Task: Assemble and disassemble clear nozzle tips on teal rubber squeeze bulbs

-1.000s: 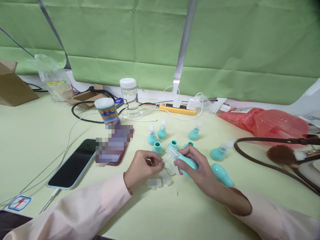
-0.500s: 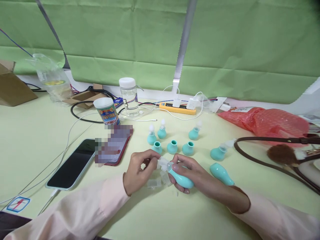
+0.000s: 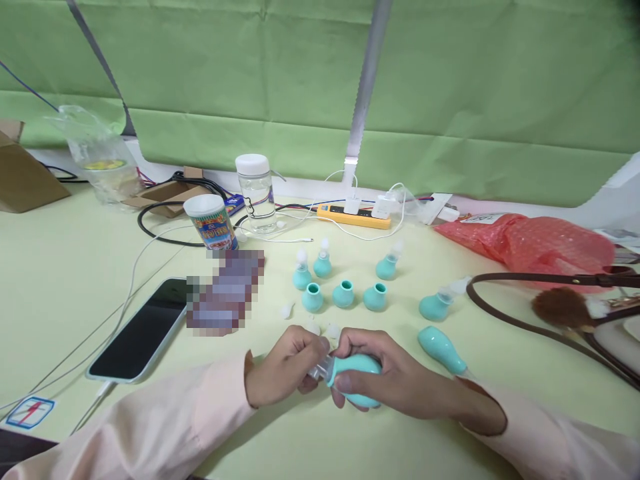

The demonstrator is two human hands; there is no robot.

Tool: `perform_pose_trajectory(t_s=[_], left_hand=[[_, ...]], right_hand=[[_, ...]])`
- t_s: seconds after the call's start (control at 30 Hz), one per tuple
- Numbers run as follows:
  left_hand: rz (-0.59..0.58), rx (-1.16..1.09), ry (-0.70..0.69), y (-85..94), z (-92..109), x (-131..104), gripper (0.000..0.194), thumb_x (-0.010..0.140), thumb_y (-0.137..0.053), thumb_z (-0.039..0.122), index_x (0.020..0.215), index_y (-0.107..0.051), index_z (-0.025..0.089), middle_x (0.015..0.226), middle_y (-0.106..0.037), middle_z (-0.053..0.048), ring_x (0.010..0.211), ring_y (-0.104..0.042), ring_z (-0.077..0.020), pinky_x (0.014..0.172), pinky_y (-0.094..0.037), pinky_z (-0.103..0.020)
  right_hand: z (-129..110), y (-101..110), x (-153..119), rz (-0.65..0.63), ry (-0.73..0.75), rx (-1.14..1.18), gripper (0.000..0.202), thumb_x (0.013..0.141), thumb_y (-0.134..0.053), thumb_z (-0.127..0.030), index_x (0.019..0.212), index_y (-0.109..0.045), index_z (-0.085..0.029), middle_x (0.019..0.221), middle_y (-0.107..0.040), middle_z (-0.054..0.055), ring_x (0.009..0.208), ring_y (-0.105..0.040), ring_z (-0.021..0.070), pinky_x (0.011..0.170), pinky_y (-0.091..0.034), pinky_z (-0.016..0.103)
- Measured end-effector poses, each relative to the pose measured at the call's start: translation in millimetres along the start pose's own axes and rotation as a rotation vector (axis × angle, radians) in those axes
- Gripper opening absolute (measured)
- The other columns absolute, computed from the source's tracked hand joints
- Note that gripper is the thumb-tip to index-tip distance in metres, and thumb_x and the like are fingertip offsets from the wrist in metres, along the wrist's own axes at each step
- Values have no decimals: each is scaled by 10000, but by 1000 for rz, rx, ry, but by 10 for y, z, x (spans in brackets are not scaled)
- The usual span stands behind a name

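Note:
My right hand [image 3: 387,373] is wrapped round a teal squeeze bulb [image 3: 361,383], its neck facing left. A clear plastic nozzle piece [image 3: 321,368] sits at that neck, pinched by the fingers of my left hand [image 3: 293,360]; my fingers partly cover it, so how deep it goes in is hidden. Just behind my hands lie small clear tips [image 3: 333,331], partly hidden, and another whitish tip [image 3: 287,310] further left. Beyond them, several teal bulbs [image 3: 345,295] stand with open necks, and others [image 3: 301,275] carry clear nozzles with white tips. Another bulb [image 3: 443,349] lies on its side near my right wrist.
At left are a black-screened phone [image 3: 143,333] on a cable and a pixelated phone [image 3: 225,293]. Behind stand a noodle cup [image 3: 213,223], a lidded water bottle [image 3: 256,197] and a yellow power strip [image 3: 353,217]. A red bubble-wrap bag [image 3: 530,247] and brown strap [image 3: 500,313] lie right.
Both hands have come down and nearer to me with the bulb and nozzle. My left fingers have closed in at the bulb's neck. Small tips behind the hands now show.

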State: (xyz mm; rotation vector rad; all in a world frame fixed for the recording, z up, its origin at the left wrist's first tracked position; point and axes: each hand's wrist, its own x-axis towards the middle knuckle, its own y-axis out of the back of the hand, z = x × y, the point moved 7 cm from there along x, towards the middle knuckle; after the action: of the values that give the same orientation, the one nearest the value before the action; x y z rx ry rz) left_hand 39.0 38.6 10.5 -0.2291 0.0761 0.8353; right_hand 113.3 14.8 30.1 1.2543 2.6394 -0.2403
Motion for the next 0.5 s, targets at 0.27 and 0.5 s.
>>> perform_pose_trajectory(t_s=[0.27,0.5], left_hand=[[204,312,-271,229,244,-13,367,717,-411,350,427,-266,177,403,-223,65,375,-213,-51,377,-186,-199],[379,1318,-564,104,282,-18,202,709,-495,300,575,-448,156,488,-405,39,426,-361,-86,430,-290,-210]], right_hand=[[-381,195,-224,73,157,-550,216,737,-543,-358,902,-500,-225,846,-539,-2,728,-510,112,623,-422,214],[-834,895,-442,430,291,-1047,162,668,-587,-288,795,-511,-221,814,-584,-5,809,-545,168,746,-403,296]])
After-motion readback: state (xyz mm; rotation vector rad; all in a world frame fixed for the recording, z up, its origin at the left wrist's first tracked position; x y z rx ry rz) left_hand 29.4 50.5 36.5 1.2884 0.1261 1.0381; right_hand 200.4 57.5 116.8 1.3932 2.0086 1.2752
